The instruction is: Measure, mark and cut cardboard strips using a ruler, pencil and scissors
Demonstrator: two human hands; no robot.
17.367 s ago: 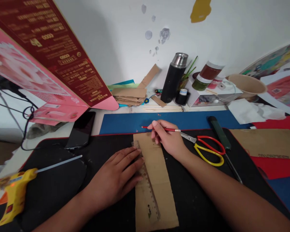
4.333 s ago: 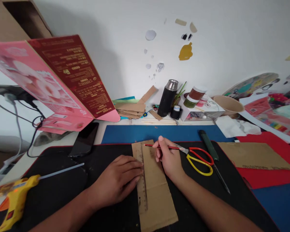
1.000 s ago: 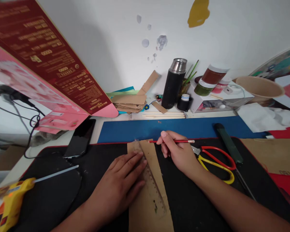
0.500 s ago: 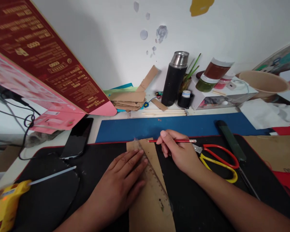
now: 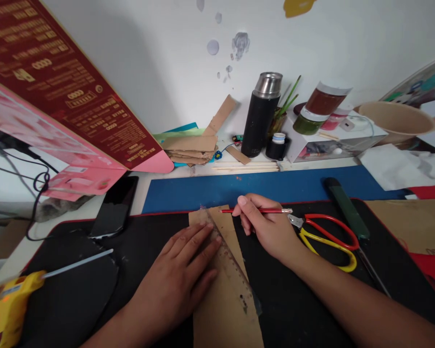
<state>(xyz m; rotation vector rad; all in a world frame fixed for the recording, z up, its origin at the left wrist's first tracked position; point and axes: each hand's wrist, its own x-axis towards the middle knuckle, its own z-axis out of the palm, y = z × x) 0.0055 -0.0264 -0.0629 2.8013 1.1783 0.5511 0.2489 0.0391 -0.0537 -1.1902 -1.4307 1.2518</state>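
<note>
A strip of brown cardboard [image 5: 235,241] lies lengthwise on the black mat [image 5: 145,256]. Across it, at a slant, rests a clear triangular ruler [image 5: 235,270]. My left hand [image 5: 184,263] lies flat on the ruler and cardboard, fingers stretched out and pressing down. My right hand [image 5: 263,222] pinches a red pencil [image 5: 268,210] between thumb and fingers, just right of the strip's far end. The pencil is nearly level, its tip over the cardboard; I cannot tell whether it touches. Scissors [image 5: 329,237] with red and yellow handles lie beside my right hand.
On the left are a yellow glue gun [image 5: 18,304], a phone [image 5: 116,208] and a red-and-pink box [image 5: 94,96]. A black thermos [image 5: 261,116], cardboard scraps [image 5: 190,147] and paint jars [image 5: 308,121] stand behind a blue strip [image 5: 188,191]. A green-handled tool [image 5: 348,208] lies right.
The view has shifted very slightly. Both hands stay nearly in place, the left on the ruler and the right with the pencil near the cardboard's far end.
</note>
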